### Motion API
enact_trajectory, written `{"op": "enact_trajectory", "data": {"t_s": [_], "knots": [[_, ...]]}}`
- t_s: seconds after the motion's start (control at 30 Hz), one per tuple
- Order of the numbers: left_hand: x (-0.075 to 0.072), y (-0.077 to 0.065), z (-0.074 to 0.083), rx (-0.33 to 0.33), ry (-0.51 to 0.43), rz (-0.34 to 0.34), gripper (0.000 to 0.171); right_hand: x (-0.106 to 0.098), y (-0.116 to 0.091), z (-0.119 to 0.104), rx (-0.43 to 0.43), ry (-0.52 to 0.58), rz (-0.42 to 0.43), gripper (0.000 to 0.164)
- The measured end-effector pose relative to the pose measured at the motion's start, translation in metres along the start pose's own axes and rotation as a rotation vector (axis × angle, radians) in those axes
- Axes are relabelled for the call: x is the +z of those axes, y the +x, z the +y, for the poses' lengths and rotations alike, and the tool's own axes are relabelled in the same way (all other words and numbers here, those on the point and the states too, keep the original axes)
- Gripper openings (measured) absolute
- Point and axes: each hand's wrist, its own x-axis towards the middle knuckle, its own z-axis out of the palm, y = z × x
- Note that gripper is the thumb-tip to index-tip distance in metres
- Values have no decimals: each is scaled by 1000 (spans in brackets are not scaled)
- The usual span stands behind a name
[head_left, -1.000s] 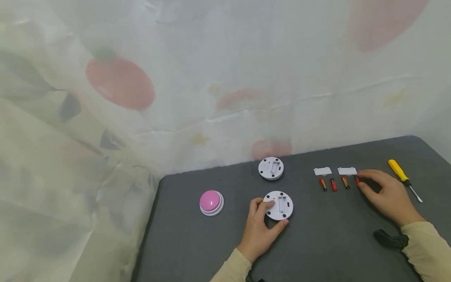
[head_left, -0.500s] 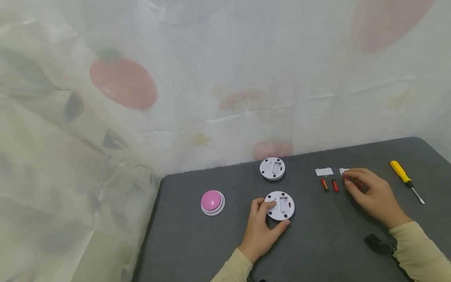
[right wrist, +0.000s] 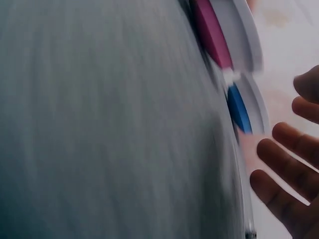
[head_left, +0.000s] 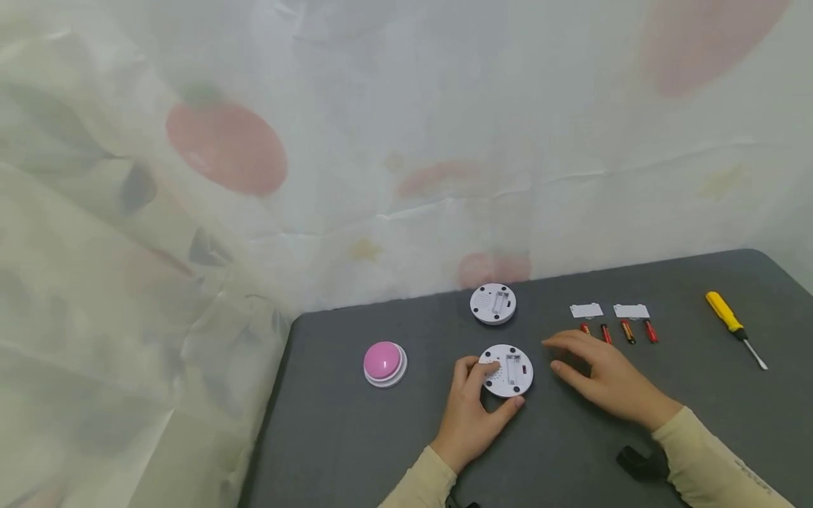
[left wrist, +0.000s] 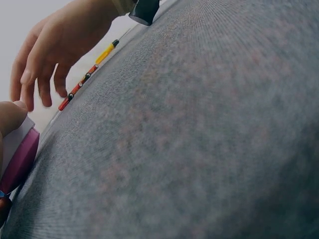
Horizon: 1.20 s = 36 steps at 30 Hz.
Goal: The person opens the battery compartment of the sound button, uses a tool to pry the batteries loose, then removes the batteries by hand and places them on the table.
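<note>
Left hand (head_left: 470,416) grips the near round unit (head_left: 511,372), just below centre of the frame, thumb on its lower rim, battery bay facing up. Right hand (head_left: 612,384), lower right, holds nothing, fingers loosely bent and apart; a strip of grey tabletop (head_left: 349,451) separates it from the unit. Four batteries (head_left: 651,331) lie beyond it, two partly hidden. Second round unit (head_left: 492,304) sits near the back edge; screwdriver (head_left: 726,314) well apart, far right
</note>
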Motion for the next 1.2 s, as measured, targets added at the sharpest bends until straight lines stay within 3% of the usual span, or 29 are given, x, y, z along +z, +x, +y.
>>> {"op": "enact_trajectory", "data": {"t_s": [0.2,0.47,0.7,0.83,1.0,1.07,1.2], "knots": [[-1,0,2,2,7,-15,60,17,4,-12,6,19,-117,47],[-2,-1,1,-4,7,-35,60,23,3,-19,-2,-26,-144,53],[-1,2,0,-2,12,44,54,32,16,-24,10,-90,-163,58],[-2,3,0,-101,-37,104,59,43,27,-27,30,-109,-164,60],[-3,6,-1,-287,-225,176,76,56,41,-32,46,-99,-163,59],[-5,8,-3,-323,-286,211,78,62,47,-34,53,-89,-164,58],[-10,12,-8,-346,-320,259,77,72,60,-38,71,-89,-161,59]]}}
